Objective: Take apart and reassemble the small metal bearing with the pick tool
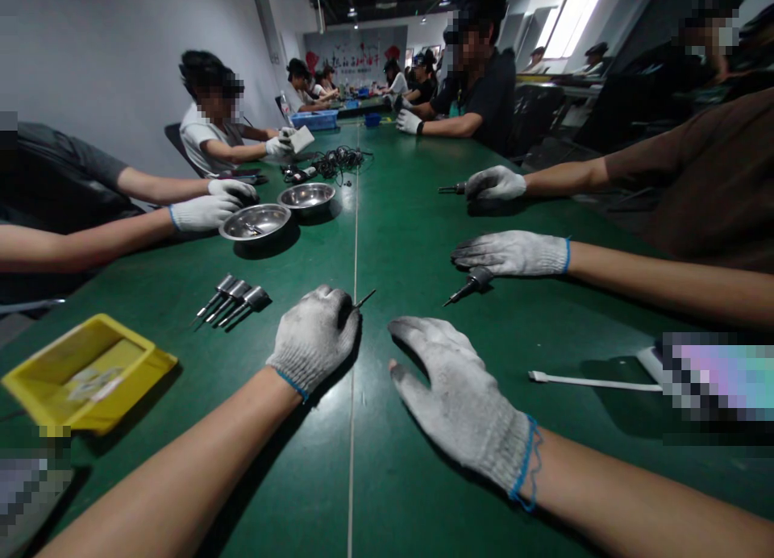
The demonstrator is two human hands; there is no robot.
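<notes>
My left hand (315, 332), in a white knit glove with grey-stained fingers, is closed around a thin-tipped metal tool (366, 297). Only the slim tip sticks out past the fingers; the rest is hidden in the fist. My right hand (463, 397), gloved too, holds nothing, its thumb and fingers apart just above or on the green table (399, 501). To the left of my left hand lie several metal tools (233, 301) with thick dark cylindrical ends and narrow shafts. A similar tool (472, 284) lies beyond my right hand, beside a co-worker's gloved hand (513, 253).
A yellow bin (90, 417) with small plastic packets stands at left. Two steel bowls, a nearer one (257, 223) and a farther one (306, 197), are beside another co-worker's gloved hands. Tangled black cables (342, 163) lie farther back. A white cable (596, 382) lies at right.
</notes>
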